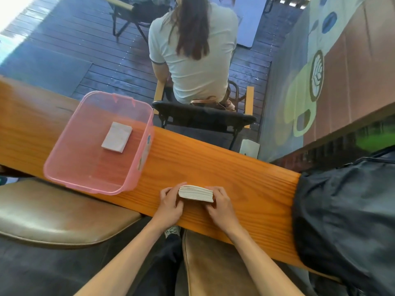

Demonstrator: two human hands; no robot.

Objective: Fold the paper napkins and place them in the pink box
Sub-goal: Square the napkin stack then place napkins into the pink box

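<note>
A long orange wooden counter (213, 167) is running across the view, carrying everything the task needs. A black bag (346, 210) is slumping over its right end, and beyond the counter another person in a pale shirt (192, 56) is sitting on a black chair (203, 116), back turned.

The pink box (70, 167), translucent and lidless, is sitting on the counter's left part, its near corner overhanging the edge slightly. One folded napkin (117, 137) is lying flat on its floor, so the task looks barely begun: a single piece is already placed, the box otherwise showing only its bare bottom.

The stack of paper napkins (196, 193) is waiting near the counter's front edge, well apart from the box and to its right. It looks thick, so most of the folding is still ahead.

The left hand (171, 201) is curling its fingers against the stack's left end, gripping it. The right hand (220, 204) is doing the same at the right end, fingers bent around the edge. Whether either hand is peeling off a single sheet cannot be told from here.
</note>
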